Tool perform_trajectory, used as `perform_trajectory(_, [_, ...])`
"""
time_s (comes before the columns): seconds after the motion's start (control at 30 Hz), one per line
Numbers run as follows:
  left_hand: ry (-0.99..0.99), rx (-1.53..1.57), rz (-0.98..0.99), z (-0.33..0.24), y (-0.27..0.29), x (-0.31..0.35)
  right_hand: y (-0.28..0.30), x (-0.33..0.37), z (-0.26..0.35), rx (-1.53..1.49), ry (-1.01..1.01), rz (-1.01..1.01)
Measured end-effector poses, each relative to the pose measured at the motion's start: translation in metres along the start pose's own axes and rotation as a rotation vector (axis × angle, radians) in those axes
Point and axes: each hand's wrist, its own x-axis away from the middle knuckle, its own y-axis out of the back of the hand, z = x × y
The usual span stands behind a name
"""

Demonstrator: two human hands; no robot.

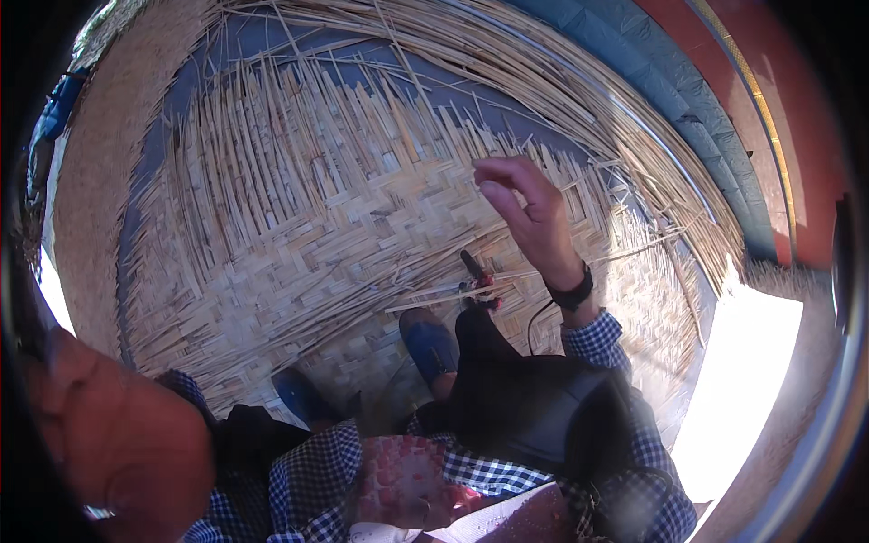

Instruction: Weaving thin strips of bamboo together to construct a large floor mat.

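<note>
My right hand (532,204) is raised over the woven mat (362,231), with a black band on its wrist. Its fingers are loosely curled, and a gap shows between thumb and forefinger with nothing visible in it. Very close and blurred at the lower left is my left hand (122,439); its fingers cannot be made out. Pale flat strips form a zigzag weave in the mat, and their loose ends (262,136) spread out at its far side. A dark-handled tool with red on it (475,271) lies on the mat below my right hand, near a loose strip (434,299).
My blue shoes (428,344) stand on the mat's near part. Long loose strips (543,81) lie in a curved pile at the far right, beside a blue-grey sheet (670,72) and a red surface (769,118). Bright sunlight (738,380) falls at the right.
</note>
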Motion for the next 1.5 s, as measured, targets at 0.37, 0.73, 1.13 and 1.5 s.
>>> perform_trajectory(0.37, [1.190, 0.123, 0.048, 0.102, -0.024, 0.101, -0.016, 0.250, -0.163, -0.249, -1.346, -0.758])
perform_trajectory(0.73, [1.231, -0.011, 0.171, 0.148, -0.042, 0.140, 0.021, 0.150, -0.133, -0.411, -0.730, -1.032])
perform_trajectory(1.13, [1.027, 0.216, -0.075, 0.172, -0.044, 0.157, -0.051, -0.023, -0.016, 0.465, 0.335, 0.627])
perform_trajectory(1.5, [1.223, 0.302, -0.740, 0.180, 0.035, 0.215, -0.192, -0.034, -0.035, -0.283, -0.247, 0.771])
